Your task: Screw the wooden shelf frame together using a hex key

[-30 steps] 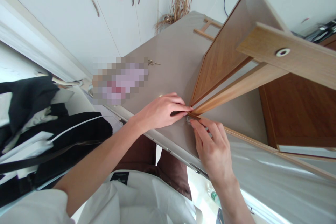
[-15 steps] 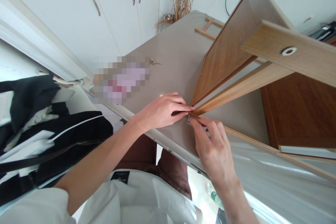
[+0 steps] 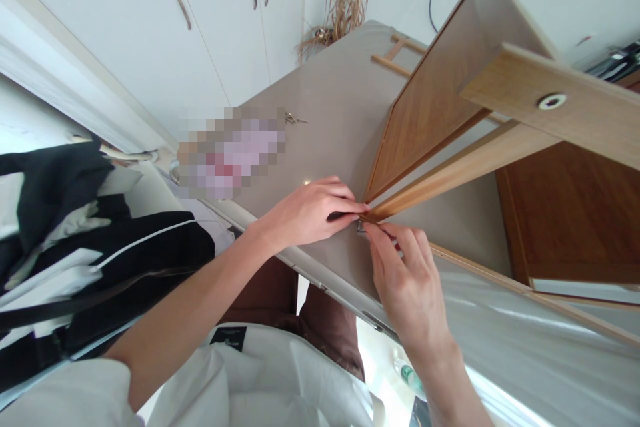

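Observation:
A wooden frame [image 3: 450, 170] with brown panels stands on the table, its near lower corner between my hands. My left hand [image 3: 317, 210] has its thumb and fingers closed on that corner, steadying the end of the rail. Close beside it, my right hand [image 3: 407, 263] pinches a small bent silver piece that looks like an Allen key [image 3: 361, 226] at the joint. Most of this piece is hidden by my fingers, and a bit of red shows between them. A round metal bolt head [image 3: 551, 101] with a socket sits in the upper wooden bar.
Several small screws [image 3: 295, 119] lie on the greyish table [image 3: 330, 93], beside a blurred-out patch. A small wooden frame piece [image 3: 397, 57] rests at the far end. Dark clothes [image 3: 165, 240] are heaped at the left, and white cabinets [image 3: 125, 20] stand behind.
My right hand's fingers have shifted slightly at the corner, and more of the bent metal piece shows. My left hand holds its place.

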Available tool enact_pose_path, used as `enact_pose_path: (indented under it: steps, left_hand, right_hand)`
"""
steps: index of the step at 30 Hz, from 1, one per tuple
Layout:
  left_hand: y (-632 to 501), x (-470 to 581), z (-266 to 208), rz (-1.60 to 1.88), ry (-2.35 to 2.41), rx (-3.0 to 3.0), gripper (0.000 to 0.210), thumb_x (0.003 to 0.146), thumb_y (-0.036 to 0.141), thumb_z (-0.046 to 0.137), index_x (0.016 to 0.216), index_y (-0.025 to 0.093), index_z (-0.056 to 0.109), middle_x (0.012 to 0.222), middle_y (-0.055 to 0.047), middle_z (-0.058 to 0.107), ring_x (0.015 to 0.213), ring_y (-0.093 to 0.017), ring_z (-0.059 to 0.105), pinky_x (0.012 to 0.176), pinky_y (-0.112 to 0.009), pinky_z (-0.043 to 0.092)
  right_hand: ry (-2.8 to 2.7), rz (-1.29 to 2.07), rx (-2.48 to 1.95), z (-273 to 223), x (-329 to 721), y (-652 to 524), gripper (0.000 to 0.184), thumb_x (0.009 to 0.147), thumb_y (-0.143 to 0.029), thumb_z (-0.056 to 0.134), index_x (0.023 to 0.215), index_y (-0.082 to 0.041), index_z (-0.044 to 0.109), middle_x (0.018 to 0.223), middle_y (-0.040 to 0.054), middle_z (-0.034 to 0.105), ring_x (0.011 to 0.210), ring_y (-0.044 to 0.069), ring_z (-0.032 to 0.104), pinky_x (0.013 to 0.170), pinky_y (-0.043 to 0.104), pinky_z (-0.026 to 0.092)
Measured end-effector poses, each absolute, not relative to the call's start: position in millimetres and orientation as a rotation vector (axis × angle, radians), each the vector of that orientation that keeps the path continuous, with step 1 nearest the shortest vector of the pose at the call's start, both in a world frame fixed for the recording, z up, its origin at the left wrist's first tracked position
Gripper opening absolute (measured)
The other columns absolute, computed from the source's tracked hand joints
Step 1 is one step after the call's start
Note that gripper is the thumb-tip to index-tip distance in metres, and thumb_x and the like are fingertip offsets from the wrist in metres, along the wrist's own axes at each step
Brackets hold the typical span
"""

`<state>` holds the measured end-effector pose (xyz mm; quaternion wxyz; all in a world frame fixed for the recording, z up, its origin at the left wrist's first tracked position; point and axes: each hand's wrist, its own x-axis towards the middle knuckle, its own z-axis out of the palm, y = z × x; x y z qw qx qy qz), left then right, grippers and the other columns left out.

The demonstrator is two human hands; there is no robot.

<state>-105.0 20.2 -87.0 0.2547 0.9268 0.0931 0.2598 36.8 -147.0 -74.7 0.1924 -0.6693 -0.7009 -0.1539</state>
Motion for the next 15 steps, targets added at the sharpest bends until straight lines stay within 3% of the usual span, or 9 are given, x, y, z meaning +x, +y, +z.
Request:
enact_pose_path:
  steps: [6, 15]
  left_hand:
    - [19.8, -104.8, -87.3, 0.703, 0.267, 2.517, 0.026, 0.099, 0.022, 0.056, 0.117, 0.022, 0.074, 0.101, -0.006, 0.075, 0.095, -0.017, 0.064, 0.087, -0.031, 0.055]
    - [19.7, -106.1, -89.0, 0.686, 0.280, 2.522, 0.026, 0.100, 0.025, 0.056, 0.118, 0.023, 0.074, 0.102, -0.005, 0.074, 0.097, -0.017, 0.064, 0.088, -0.032, 0.055]
  right_hand:
    - [-1.860, -0.383, -1.905, -79.0, 39.2, -149.7, 0.022, 0.095, -0.015, 0.063, 0.117, -0.017, 0.064, 0.108, 0.0076, 0.071, 0.094, 0.020, 0.061, 0.091, 0.035, 0.050]
    - [-1.760, -0.377, -1.917, -83.5, 39.5, -152.2, 0.011, 0.096, -0.018, 0.063, 0.105, -0.018, 0.068, 0.099, 0.0069, 0.070, 0.088, 0.019, 0.060, 0.086, 0.033, 0.050]
